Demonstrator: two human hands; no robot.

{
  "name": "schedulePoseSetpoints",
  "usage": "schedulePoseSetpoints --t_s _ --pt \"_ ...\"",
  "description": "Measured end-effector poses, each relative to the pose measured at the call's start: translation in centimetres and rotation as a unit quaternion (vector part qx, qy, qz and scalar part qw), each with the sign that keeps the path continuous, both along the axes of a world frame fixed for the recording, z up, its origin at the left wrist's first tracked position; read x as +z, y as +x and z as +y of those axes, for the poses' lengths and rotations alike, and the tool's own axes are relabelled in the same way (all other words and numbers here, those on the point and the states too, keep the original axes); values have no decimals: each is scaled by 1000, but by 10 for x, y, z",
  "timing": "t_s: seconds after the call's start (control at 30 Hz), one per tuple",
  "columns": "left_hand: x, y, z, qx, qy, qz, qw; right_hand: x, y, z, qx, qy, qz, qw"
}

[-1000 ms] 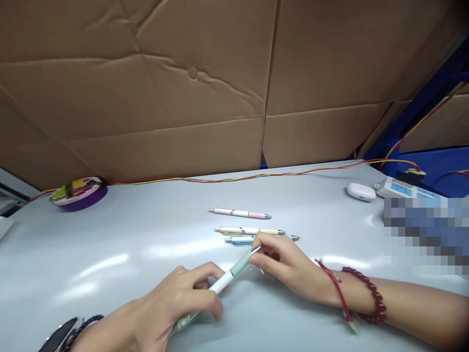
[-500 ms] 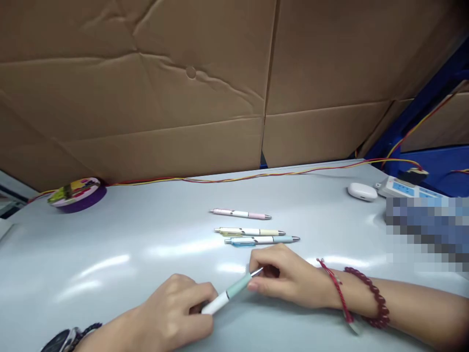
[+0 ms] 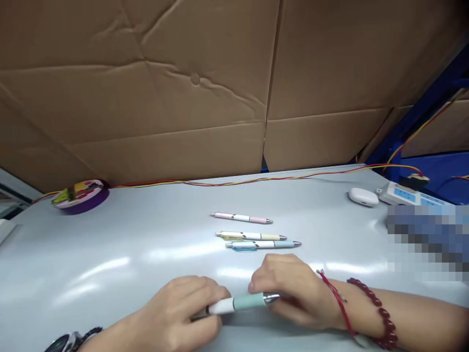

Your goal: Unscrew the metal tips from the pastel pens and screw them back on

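Note:
My left hand is closed around the white barrel of a pen with a mint-green grip and a silver tip. The pen lies almost level, its tip pointing right. Around that tip my right hand is curled, the index finger above and the thumb below; the thumb is slightly blurred. Just beyond the hands, a blue-and-white pen lies close beside a yellow-and-white pen. Farther back is a pink-and-white pen.
A round purple-sided box sits at the back left. At the back right are a white case and a power strip. A red and yellow wire runs along the table's back edge, before a cardboard wall.
The held pen has swung from slanting up to nearly level. My right fingers have shifted around its tip, and the thumb is lower. The whole view has shifted slightly.

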State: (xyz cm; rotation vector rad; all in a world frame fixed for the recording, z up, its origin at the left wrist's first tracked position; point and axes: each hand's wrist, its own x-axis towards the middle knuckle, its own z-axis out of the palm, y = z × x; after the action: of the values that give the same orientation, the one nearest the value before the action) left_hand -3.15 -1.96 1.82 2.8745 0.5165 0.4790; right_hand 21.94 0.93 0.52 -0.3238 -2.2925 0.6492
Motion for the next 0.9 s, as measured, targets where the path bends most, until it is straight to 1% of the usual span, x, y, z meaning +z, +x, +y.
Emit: schedulePoseSetpoints --t_s 0.07,0.13,0.23,0.3,0.37,0.4,0.47,0.5,0.53,0.57,0.63,0.67,0.77,0.8,0.83,0.9 --pt "-1 0 1 14 5 -8 1000 0 0 1 -7 3 30 1000" --pt "-3 1 0 35 26 -5 999 -2 -1 0 1 22 27 999" --pt "-6 4 -1 76 53 -19 996 -4 -6 -4 32 110 -23 993" --pt "-8 5 -1 91 54 -38 994 -2 -8 -8 21 169 -70 983" --pt "-8 5 -1 93 41 -52 993 0 -6 -7 2 197 -83 977" --pt "-8 4 -1 97 38 -58 993 1 -4 -5 -7 194 -65 979" --pt "-7 3 -2 126 52 -71 988 2 2 5 -29 153 14 988" --pt "-7 2 -2 146 64 -75 984 2 6 12 -77 107 67 989" --pt "-7 1 -3 165 74 -73 981 1 9 19 -137 54 95 984" --pt "-7 1 -3 182 77 -68 978 -1 12 25 -188 6 99 977" --pt "-10 0 -4 210 60 -48 975 -3 16 36 -231 -57 119 964" --pt "-11 1 -4 224 47 -38 973 -3 17 39 -239 -76 134 959" --pt "-15 1 -3 268 12 -19 963 0 20 44 -259 -88 192 943" --pt "-16 1 -3 278 3 -12 961 1 21 45 -266 -83 191 941" --pt "-17 1 -2 283 -4 -4 959 2 22 47 -270 -77 168 945" --pt "-18 1 -1 285 -10 10 958 2 24 50 -267 -61 67 959"
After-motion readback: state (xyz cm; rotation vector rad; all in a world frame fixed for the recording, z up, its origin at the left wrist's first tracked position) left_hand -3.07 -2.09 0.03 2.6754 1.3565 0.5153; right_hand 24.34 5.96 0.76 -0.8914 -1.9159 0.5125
